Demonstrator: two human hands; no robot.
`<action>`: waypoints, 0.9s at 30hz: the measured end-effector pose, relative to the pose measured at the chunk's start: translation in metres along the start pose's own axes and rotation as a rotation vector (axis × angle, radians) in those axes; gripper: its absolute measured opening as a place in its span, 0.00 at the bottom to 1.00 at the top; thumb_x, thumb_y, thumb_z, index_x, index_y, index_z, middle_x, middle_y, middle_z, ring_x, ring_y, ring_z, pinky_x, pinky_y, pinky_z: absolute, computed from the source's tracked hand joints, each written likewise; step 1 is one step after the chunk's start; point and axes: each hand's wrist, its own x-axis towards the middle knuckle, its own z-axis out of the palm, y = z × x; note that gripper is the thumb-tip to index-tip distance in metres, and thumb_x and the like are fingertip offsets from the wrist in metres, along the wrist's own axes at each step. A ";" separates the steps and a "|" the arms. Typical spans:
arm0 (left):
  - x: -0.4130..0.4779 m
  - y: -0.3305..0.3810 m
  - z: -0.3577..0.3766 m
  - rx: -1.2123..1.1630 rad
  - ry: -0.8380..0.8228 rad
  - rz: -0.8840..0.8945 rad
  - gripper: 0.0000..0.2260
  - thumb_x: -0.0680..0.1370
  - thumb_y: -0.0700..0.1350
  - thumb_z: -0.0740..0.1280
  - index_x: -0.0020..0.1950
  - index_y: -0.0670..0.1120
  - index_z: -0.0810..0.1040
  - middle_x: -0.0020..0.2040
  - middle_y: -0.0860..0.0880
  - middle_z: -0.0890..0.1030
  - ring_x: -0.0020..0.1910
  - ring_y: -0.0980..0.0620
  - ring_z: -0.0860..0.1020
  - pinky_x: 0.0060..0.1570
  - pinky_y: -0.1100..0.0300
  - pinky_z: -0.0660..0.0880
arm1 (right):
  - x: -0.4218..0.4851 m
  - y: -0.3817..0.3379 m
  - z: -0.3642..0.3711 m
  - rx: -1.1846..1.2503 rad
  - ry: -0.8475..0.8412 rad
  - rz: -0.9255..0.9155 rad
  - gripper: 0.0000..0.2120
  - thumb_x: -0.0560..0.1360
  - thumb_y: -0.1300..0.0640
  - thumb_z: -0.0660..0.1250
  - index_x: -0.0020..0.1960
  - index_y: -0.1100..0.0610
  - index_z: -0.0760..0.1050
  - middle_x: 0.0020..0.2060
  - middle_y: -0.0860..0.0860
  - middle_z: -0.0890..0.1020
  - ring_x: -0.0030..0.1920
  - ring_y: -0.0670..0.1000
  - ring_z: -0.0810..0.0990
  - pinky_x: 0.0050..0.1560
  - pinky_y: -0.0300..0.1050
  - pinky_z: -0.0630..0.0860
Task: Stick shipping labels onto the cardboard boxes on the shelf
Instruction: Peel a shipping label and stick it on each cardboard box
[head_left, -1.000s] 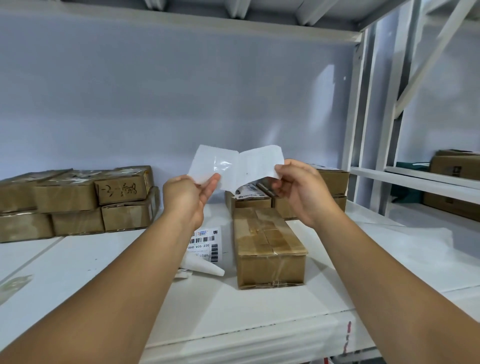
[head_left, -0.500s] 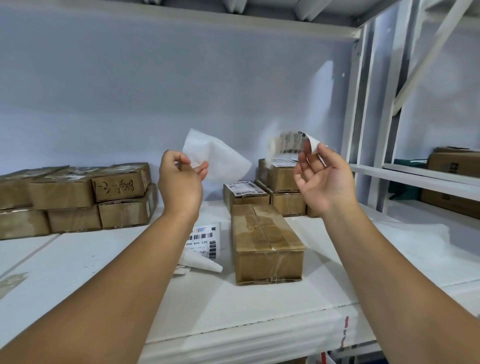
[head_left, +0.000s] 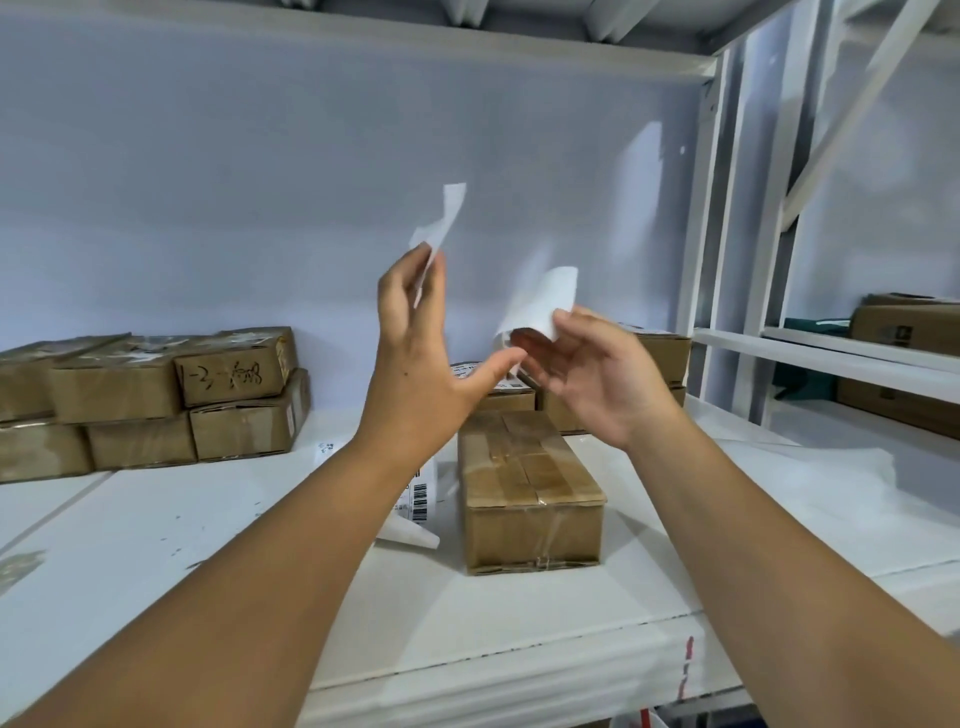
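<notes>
Bare left hand (head_left: 413, 343), small dark mole; bare right hand (head_left: 597, 382).

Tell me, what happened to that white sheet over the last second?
It came apart in two. The left hand lifted the thin white piece up and away, and the right hand now holds the curled white piece lower down. The taped box and the barcode sheet on the shelf stayed put.

Shelf (head_left: 208, 519) front-left free; taped box (head_left: 530, 499) centre, box stacks (head_left: 156, 395) behind block.
</notes>
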 end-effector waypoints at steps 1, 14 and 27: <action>-0.001 0.002 0.001 0.019 -0.004 0.061 0.41 0.70 0.52 0.74 0.74 0.35 0.58 0.71 0.38 0.59 0.70 0.55 0.55 0.65 0.80 0.49 | -0.001 0.002 0.001 -0.046 -0.040 0.028 0.05 0.71 0.61 0.67 0.47 0.57 0.74 0.42 0.56 0.79 0.45 0.51 0.83 0.48 0.42 0.76; 0.000 0.005 0.007 -0.053 0.035 0.024 0.29 0.73 0.25 0.60 0.73 0.38 0.62 0.68 0.39 0.64 0.64 0.56 0.68 0.62 0.73 0.65 | -0.003 0.006 0.005 -0.194 -0.205 0.092 0.29 0.67 0.56 0.70 0.67 0.47 0.68 0.46 0.52 0.81 0.46 0.52 0.82 0.53 0.46 0.73; 0.009 0.017 -0.002 -0.905 -0.192 -0.697 0.26 0.73 0.30 0.67 0.69 0.47 0.70 0.53 0.50 0.80 0.46 0.53 0.82 0.47 0.57 0.80 | 0.007 0.005 -0.008 -0.062 0.301 0.081 0.22 0.75 0.44 0.67 0.65 0.52 0.71 0.52 0.54 0.84 0.53 0.54 0.83 0.58 0.50 0.76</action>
